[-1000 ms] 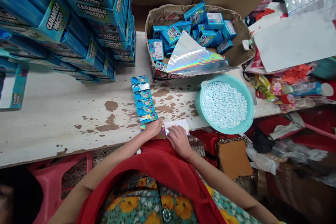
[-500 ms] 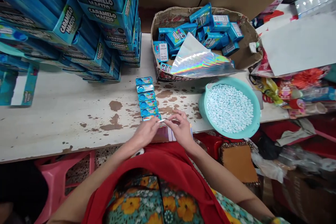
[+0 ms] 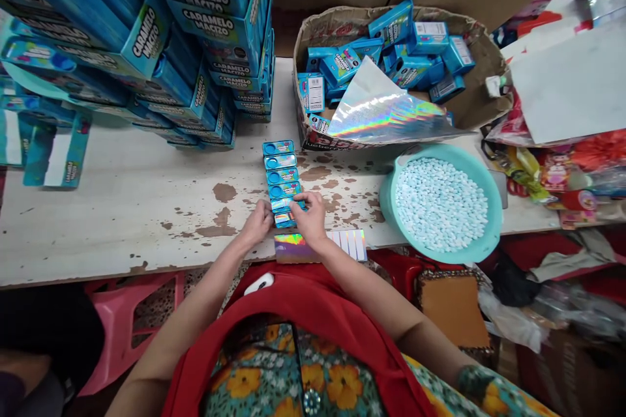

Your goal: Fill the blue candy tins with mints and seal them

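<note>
A row of small blue candy tins (image 3: 282, 176) runs away from me on the table. My right hand (image 3: 309, 220) is over the near end of the row, its fingertips pinched at a shiny sticker (image 3: 280, 204) that lies on the second-nearest tin. The nearest tin (image 3: 284, 219) also has a shiny top. At the left side of the row, my left hand (image 3: 257, 225) has curled, closed fingers close against the tins; what they hold, if anything, is hidden. A sheet of shiny stickers (image 3: 300, 246), partly bare backing, lies at the table edge below my right forearm.
Stacked blue display boxes (image 3: 195, 71) rise at the back left. Behind the tins, a cut-down carton (image 3: 482, 104) holds blue candy boxes and a holographic sheet (image 3: 386, 114). A turquoise bucket (image 3: 493, 208) of pale candies stands at right. A pink stool (image 3: 117, 332) is below left.
My hands have parted. The small piece held between both is gone from there, and a shiny sticker now shows on the second-nearest tin under my right fingers. The view has shifted slightly.
</note>
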Available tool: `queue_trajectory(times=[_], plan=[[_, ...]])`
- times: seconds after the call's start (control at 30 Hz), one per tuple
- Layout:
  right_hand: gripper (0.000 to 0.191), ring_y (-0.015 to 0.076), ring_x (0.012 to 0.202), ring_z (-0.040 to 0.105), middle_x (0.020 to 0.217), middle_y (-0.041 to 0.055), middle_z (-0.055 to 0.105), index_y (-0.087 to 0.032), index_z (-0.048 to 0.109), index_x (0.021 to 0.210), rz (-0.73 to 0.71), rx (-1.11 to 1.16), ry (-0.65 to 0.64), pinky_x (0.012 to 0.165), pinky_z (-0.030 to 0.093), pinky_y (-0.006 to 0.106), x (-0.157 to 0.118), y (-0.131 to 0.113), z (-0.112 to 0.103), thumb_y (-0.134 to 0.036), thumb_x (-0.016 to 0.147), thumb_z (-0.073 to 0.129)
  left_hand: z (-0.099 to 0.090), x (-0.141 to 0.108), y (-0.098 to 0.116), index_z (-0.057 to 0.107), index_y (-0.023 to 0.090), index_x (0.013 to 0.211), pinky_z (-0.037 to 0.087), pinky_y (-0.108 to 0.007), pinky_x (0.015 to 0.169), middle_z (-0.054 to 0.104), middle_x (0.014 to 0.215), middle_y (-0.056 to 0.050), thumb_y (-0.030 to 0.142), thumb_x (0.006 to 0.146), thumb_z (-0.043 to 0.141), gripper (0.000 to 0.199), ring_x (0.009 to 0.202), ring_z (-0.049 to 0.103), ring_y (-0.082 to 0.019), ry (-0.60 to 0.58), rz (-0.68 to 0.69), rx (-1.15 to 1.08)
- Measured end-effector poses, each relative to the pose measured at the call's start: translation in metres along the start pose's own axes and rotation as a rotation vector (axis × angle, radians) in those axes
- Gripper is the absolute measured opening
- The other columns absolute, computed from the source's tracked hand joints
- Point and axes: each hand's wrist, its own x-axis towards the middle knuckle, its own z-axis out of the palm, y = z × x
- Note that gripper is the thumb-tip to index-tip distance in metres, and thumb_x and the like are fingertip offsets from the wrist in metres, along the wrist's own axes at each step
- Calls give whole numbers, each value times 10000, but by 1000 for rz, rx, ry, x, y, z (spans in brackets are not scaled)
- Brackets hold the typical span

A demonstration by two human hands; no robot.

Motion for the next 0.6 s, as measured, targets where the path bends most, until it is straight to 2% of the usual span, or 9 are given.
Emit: queue_trajectory(times=[0.1,0.17,0.27,0.3,0.37,0.43,0.5,0.6], plan=[[311,175,890,558,978,55,577,-192,515,1077,-1,-25,14,802,464,323,0,10,-29,-337,807,562,1,-16,-12,453,192,953,370,-274,612,540,658,11,346,848,403,193,639,526,-177,81,-135,217],[334,214,986,548,1041,80,599,-201,540,1082,-93,-253,-124,877,426,378,-3,22,-57,-382,807,592,-1,-31,-12,527,196,913,376,-284,625,594,696,-16,396,856,404,242,681,560,-199,-29,-164,323],[233,267,991,554,938,67,664,-215,641,905,-153,-663,-489,959,316,494,-10,42,-96,-386,753,686,10,-48,1,616,212,921,417,-280,683,673,848,-33,396,866,419,275,790,607,-198,-355,5,291],[178,258,958,570,893,52,679,-219,654,858,-144,-733,-576,967,291,508,-13,47,-105,-368,765,685,18,-50,8,619,218,1001,431,-280,737,683,958,-39,378,873,422,285,870,612,-198,-406,97,267],[109,220,910,593,855,20,696,-231,665,823,-144,-767,-659,977,274,492,-17,51,-114,-336,824,638,40,-47,22,562,213,1175,422,-294,865,628,1182,-67,338,881,434,345,1054,573,-209,-398,260,299],[125,193,887,598,836,4,698,-242,673,818,-185,-770,-653,968,294,454,-20,50,-115,-330,862,597,61,-37,32,560,191,1180,412,-314,900,612,1206,-99,311,892,419,342,1095,557,-228,-349,295,425],[125,205,911,585,858,23,696,-246,685,864,-259,-831,-569,957,314,443,-25,46,-112,-323,871,587,76,-25,37,612,188,1044,434,-312,828,664,1050,-100,320,919,359,312,982,605,-231,-345,221,536],[231,261,1056,524,1088,72,662,-264,651,1079,-431,-952,-400,1012,274,498,-37,45,-104,-329,865,592,81,-13,36,615,197,929,436,-292,739,673,915,-81,353,943,283,368,866,626,-220,-360,135,584]])
